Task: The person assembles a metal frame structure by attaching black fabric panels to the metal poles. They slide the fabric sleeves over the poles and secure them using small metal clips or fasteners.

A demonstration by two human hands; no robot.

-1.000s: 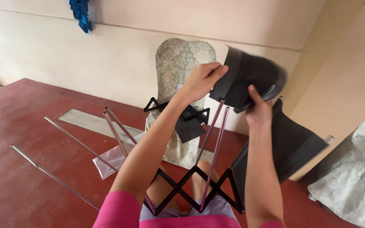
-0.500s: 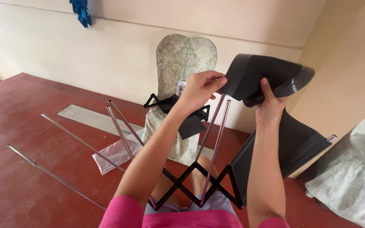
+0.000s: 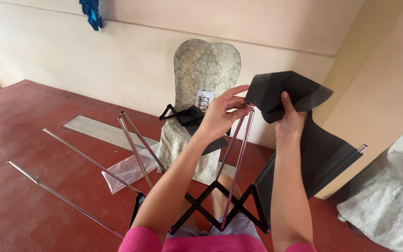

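Observation:
My left hand (image 3: 222,114) and my right hand (image 3: 289,120) both grip a sheet of black fabric (image 3: 299,93) raised in front of me. My left fingers pinch its left corner right at the tops of two slim metal rods (image 3: 237,154). The fabric hangs down to the right, where its lower part (image 3: 323,158) is fitted over another rod tip (image 3: 362,148). The rods rise from a black scissor-jointed folding frame (image 3: 220,205) in front of my knees. Several more silver rods (image 3: 89,161) fan out to the left.
A chair with a pale patterned cover (image 3: 201,84) stands against the cream wall, with a black strap piece (image 3: 183,114) and a white tag on it. A clear plastic bag (image 3: 129,170) lies on the red floor. Another covered seat (image 3: 388,200) is at the right.
Both hands have lowered slightly and my left hand has slid along the fabric edge to the rod tips; the fabric has been turned and spread out more.

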